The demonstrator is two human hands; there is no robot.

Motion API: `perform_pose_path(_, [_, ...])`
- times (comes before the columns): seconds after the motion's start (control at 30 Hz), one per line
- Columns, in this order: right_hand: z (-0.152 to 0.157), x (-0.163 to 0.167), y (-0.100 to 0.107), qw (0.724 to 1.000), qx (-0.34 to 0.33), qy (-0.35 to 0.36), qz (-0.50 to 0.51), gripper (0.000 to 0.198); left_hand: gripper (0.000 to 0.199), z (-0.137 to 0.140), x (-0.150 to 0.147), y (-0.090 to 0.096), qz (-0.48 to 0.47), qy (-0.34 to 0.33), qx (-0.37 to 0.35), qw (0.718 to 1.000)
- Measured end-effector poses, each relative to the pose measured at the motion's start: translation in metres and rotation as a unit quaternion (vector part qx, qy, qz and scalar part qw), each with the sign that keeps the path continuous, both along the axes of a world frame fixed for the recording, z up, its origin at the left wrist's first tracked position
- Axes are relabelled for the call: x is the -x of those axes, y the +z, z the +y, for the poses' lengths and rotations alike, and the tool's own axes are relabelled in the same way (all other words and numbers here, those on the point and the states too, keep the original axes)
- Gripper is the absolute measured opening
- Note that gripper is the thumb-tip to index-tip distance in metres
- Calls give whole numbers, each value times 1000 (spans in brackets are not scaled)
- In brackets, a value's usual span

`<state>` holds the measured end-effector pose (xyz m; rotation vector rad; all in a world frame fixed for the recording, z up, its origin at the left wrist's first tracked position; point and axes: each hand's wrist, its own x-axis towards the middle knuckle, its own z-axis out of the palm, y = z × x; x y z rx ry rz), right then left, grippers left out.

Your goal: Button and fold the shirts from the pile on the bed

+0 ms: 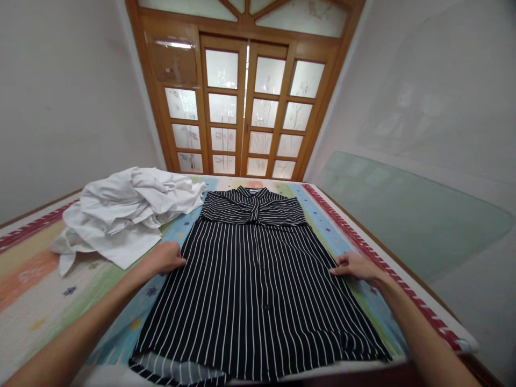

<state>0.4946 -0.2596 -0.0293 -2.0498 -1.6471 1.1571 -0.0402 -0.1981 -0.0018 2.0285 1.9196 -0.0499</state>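
A black shirt with white stripes (242,285) lies front side up on the bed, its collar at the far end and its hem towards me. Both sleeves are folded across the chest and meet in the middle. My left hand (166,257) is closed at the shirt's left edge, about halfway down. At the right edge, at about the same height, my right hand (355,266) pinches the fabric between thumb and fingers. The near left corner of the hem is turned, and its lighter inside shows.
A crumpled heap of white cloth (121,209) lies to the left of the shirt. Under both is a colourful patterned sheet (32,317). White walls stand on both sides, with a pale green panel (403,215) at the right. Wooden glazed doors (245,107) are behind.
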Motion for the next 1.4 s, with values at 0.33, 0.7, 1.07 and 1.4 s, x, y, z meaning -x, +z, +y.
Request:
perform_pose_path(0.33, [4,-6,-14,997,-61,-22,-31,67,34,3,-2,-6,-23,-26,13,999])
perform_pose_path(0.7, [3,-7,-12,995,-71,-44,-58,65,27,6,24,-4,-161,12,88,983])
perform_pose_path(1.07, [-19,1,-5,999,-8,-47,-18,63,36,-9,46,-24,-152,40,-40,987])
perform_pose_path(1.4, [-29,4,-6,996,-38,-58,50,62,35,-15,41,-36,-254,58,-43,965])
